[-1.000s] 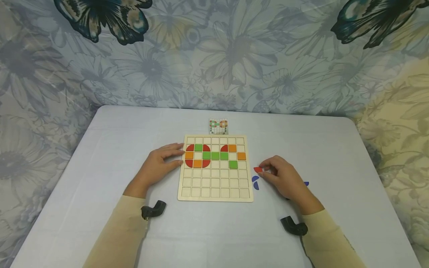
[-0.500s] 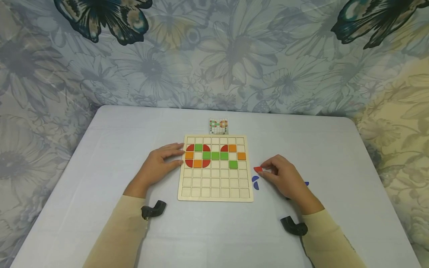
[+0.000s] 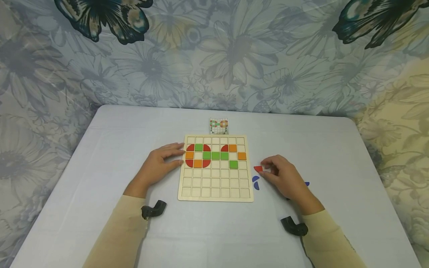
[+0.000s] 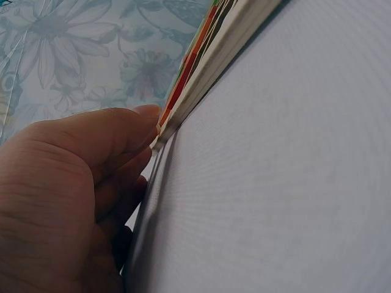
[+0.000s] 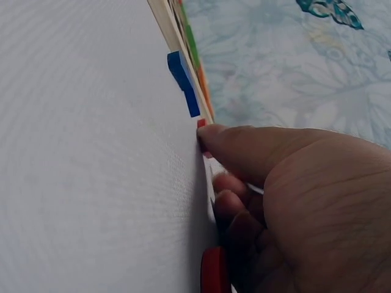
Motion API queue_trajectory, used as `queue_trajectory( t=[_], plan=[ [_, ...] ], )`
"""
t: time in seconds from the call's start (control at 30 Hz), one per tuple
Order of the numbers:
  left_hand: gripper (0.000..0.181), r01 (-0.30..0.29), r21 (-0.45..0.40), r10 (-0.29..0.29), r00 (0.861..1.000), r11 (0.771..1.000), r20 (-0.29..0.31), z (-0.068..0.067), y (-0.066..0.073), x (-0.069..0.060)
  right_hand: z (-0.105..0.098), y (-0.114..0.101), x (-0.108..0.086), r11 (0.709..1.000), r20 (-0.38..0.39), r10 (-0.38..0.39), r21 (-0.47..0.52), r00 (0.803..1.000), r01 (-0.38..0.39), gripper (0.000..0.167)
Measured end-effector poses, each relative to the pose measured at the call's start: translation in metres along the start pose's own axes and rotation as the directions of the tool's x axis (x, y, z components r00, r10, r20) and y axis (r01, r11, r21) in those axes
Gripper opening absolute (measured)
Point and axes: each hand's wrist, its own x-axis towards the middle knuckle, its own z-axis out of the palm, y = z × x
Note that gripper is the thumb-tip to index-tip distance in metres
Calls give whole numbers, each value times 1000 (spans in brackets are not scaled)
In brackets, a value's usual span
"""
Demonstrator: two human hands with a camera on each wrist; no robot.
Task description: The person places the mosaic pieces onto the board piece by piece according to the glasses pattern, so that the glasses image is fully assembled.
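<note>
A wooden grid board (image 3: 214, 182) lies mid-table with red, green and orange pieces in its upper rows. At its left edge the left hand (image 3: 157, 169) rests with extended fingertips touching the rim; the left wrist view shows the thumb (image 4: 137, 128) against the board's side. Right of the board, the right hand (image 3: 283, 176) pinches a red piece (image 3: 257, 169) between thumb and fingers. Just below that piece lie two blue pieces (image 3: 256, 178), (image 3: 256, 185). In the right wrist view the thumb presses on the red piece (image 5: 201, 127), beyond which blue pieces (image 5: 180, 70) show.
A small pattern card (image 3: 219, 126) lies behind the board. Another blue piece (image 3: 307, 184) is partly hidden by the right wrist. In the right wrist view a second red piece (image 5: 214, 268) lies near the curled fingers. Floral cloth (image 3: 214, 63) hangs behind the table.
The right fingertips have shifted very slightly on the red piece, and more of its surface shows. The left hand and the board stay where they were.
</note>
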Motion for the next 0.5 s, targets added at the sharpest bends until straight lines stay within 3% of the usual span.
queue_trajectory(
  t=[0.5],
  plan=[
    [38,3,3,-3,1000,1000,0,0,1,0,1,-2,1,1000,-6,29,-10,1000,-29,22]
  ],
)
